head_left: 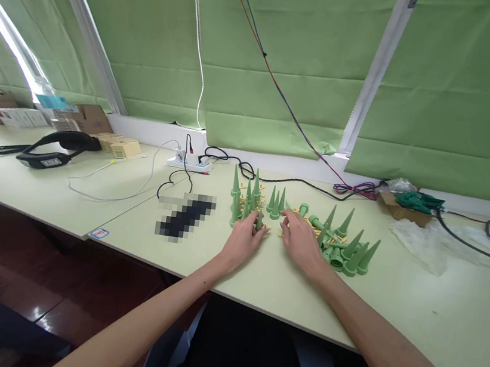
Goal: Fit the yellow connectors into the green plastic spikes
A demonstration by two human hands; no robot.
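Observation:
My left hand (243, 238) is closed around a small green plastic cone (259, 220), which stands point up between thumb and fingers with a yellow bit at its base. Just beyond it is a cluster of upright green cones (235, 182) with yellow stems. My right hand (301, 240) has its fingers curled, with yellow bits at the fingertips; what they hold, if anything, I cannot make out. Beside its outer edge lies a heap of green cones (355, 258), some upright, some lying, mixed with yellow stems. A few upright cones (275, 205) stand between and beyond my hands.
A power strip (189, 162) with cables sits near the wall. On the left are a black headset-like device (57, 150) and small yellow boxes (125, 148). Clear plastic bags (420, 243) and a carton (404, 210) with green material stand on the right. A dark blurred patch (184, 217) lies left of my hands.

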